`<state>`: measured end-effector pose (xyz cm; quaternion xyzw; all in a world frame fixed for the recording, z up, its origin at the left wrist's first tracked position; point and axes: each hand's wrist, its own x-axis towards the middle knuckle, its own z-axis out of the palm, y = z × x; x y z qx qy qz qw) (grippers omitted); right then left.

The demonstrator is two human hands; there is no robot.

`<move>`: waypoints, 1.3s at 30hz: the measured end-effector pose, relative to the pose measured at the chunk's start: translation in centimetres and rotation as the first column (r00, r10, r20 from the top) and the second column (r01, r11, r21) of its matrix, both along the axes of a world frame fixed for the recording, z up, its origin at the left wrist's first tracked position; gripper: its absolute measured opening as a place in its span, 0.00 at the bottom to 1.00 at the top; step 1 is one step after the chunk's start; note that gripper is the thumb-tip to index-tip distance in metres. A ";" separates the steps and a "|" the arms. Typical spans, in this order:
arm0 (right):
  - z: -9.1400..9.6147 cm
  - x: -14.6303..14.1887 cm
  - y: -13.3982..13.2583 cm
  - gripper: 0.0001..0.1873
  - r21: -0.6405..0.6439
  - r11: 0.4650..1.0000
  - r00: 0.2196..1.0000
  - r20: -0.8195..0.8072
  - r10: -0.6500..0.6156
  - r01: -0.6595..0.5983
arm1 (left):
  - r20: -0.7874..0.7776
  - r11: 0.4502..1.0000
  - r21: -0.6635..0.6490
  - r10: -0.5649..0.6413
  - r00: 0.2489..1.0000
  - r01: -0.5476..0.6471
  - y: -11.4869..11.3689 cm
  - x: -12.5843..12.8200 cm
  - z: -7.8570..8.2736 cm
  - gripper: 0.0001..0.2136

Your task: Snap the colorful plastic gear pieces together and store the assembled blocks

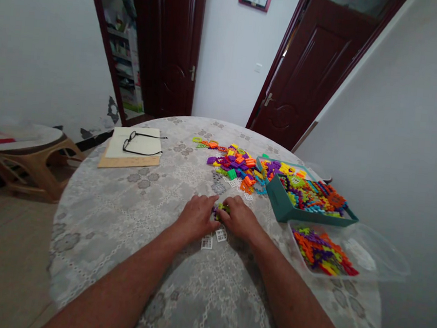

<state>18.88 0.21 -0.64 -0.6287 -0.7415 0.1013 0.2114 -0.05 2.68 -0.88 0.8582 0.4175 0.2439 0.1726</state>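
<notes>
Between my two hands, over the middle of the table, is a small cluster of green and purple plastic building pieces (220, 211). My left hand (197, 216) grips its left side with curled fingers, and my right hand (239, 217) closes on its right side. The fingers cover much of the cluster, so its full shape is hidden. Just below the hands, two white square grid pieces (207, 242) lie flat on the tablecloth. Beyond the fingers are grey lattice pieces (218, 183) and a loose heap of colourful building pieces (237, 163).
To the right, a teal box (287, 207) and a clear plastic tub (294, 259) hold more colourful pieces. Black-framed glasses (142, 151) rest on paper (118, 141) over a wooden board (129, 163) at the left. The round table (93, 214) has a patterned cloth; a wooden stool (36, 167) stands left.
</notes>
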 end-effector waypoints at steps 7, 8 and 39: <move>0.1 0.4 0.0 0.08 -0.044 0.998 0.999 -0.021 0.035 -0.036 | -0.087 1.000 0.018 -0.023 0.996 0.024 -0.2 0.7 0.0 0.26; 0.2 0.7 0.0 0.06 -0.059 0.996 0.997 -0.051 0.056 -0.059 | -0.081 0.999 0.017 -0.041 0.996 0.043 -0.1 0.7 -0.1 0.27; 10.9 10.2 -5.9 0.07 0.238 0.952 0.976 -0.151 -0.157 0.190 | 0.143 0.982 0.164 -0.113 0.983 0.089 3.1 -0.9 -1.3 0.22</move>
